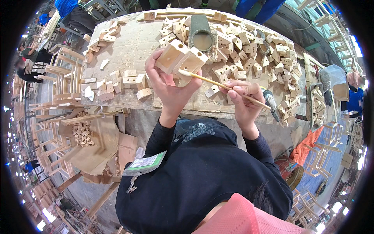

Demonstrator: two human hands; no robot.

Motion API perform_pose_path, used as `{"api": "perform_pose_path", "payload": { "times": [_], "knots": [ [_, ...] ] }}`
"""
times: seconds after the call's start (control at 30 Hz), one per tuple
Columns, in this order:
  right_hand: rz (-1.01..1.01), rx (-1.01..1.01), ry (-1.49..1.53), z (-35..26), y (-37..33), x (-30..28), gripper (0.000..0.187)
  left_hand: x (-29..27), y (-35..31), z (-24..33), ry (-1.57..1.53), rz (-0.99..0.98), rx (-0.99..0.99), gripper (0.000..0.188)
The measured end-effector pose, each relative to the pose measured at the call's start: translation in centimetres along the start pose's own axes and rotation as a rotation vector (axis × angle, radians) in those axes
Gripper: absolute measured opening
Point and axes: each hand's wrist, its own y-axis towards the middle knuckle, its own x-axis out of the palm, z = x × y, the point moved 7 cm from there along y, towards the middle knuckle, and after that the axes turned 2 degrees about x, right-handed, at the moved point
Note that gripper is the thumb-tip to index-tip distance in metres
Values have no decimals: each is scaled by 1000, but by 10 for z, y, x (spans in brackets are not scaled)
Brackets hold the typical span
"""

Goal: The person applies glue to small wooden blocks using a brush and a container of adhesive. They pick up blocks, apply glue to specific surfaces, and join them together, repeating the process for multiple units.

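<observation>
My left hand (172,89) is closed around a pair of pale wooden corner blocks (170,57) held side by side, their drilled holes showing on top. Between the thumb and fingers of my right hand (247,98) is a thin wooden stick (218,84) with a whitish tip. That tip reaches the lower edge of the held blocks, beside my left thumb; whether it touches them I cannot tell. Just beyond the blocks, a dark grey container (200,26) lies tilted with its mouth toward me and cloudy, tan liquid inside.
Many loose drilled blocks (249,48) are heaped on the worktable (128,41), with smaller groups at its left. A dark-handled tool (271,104) lies right of my right hand. Beyond the right end is a tray of blocks (317,102). Wooden frames (64,74) stand at the left.
</observation>
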Motion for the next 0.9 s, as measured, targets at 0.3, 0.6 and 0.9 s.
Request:
{"api": "perform_pose_path", "payload": {
  "times": [0.3, 0.6, 0.9],
  "knots": [
    [245, 23, 140, 2, 8, -19, 11, 3, 1, -9, 71, -33, -12, 87],
    [217, -7, 43, 3, 11, -20, 11, -6, -4, -2, 353, 31, 135, 83],
    [74, -65, -37, -3, 5, -10, 16, -6, -3, -1, 381, 18, 153, 82]
  ]
}}
